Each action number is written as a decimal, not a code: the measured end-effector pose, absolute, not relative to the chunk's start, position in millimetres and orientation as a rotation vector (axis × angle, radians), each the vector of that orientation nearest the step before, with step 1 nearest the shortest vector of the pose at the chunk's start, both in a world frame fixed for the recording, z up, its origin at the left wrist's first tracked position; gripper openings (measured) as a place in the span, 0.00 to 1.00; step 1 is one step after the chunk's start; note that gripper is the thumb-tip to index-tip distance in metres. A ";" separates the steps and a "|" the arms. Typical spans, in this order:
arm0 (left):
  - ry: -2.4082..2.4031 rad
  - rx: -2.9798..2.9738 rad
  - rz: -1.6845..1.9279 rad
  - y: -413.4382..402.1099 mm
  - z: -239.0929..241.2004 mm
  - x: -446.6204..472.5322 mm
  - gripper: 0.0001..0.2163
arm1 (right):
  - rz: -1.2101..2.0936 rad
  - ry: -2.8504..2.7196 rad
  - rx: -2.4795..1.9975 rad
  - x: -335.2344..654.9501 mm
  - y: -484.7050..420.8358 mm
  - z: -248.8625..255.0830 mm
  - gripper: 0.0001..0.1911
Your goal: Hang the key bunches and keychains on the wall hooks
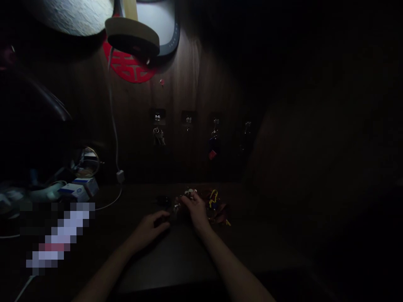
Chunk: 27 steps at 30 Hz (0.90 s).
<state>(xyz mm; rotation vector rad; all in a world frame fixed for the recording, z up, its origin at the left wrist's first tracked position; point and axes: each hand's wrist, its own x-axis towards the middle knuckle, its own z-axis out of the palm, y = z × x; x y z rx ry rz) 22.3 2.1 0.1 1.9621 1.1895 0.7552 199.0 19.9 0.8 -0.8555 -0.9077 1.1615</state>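
Observation:
Over the dark tabletop, my right hand (197,208) pinches what look like small metal keys (176,206), which show dimly by its fingertips. My left hand (150,227) is held just to the left, thumb and fingers apart, near the keys but with nothing visible in it. A dark rounded object (163,200) lies behind the left fingertips. Right of my right hand is a jumbled pile with a yellow cord (213,198) and a brownish-red strap (220,214). Poor light hides the finer details.
Wall hooks carry a key bunch (159,136) and a dark item with a red tag (213,154). A round mirror (88,161) and blue-white boxes (77,189) stand left. A white cable (113,126) runs down from the lamp (132,37).

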 end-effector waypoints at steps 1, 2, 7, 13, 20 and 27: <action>1.187 1.959 0.774 2.8 -0.8 21.4 0.16 | 1.186 -0.888 -0.841 200.0 20.0 1.8 0.17; 1.177 1.953 0.796 3.6 -1.5 20.6 0.16 | 1.196 -0.874 -0.832 201.1 20.0 3.0 0.17; 1.119 1.908 0.830 7.5 -2.4 19.2 0.16 | 1.144 -0.837 -0.821 206.2 19.7 7.8 0.18; 1.098 1.780 0.861 6.2 3.2 21.6 0.21 | 1.101 -0.789 -0.829 213.2 19.8 9.4 0.21; 1.066 1.805 0.839 7.7 -1.1 21.0 0.18 | 0.983 -0.794 -0.843 226.6 24.7 20.6 0.22; 1.137 1.840 0.828 5.8 3.3 21.6 0.15 | 0.716 -0.825 -0.889 258.9 43.8 61.9 0.18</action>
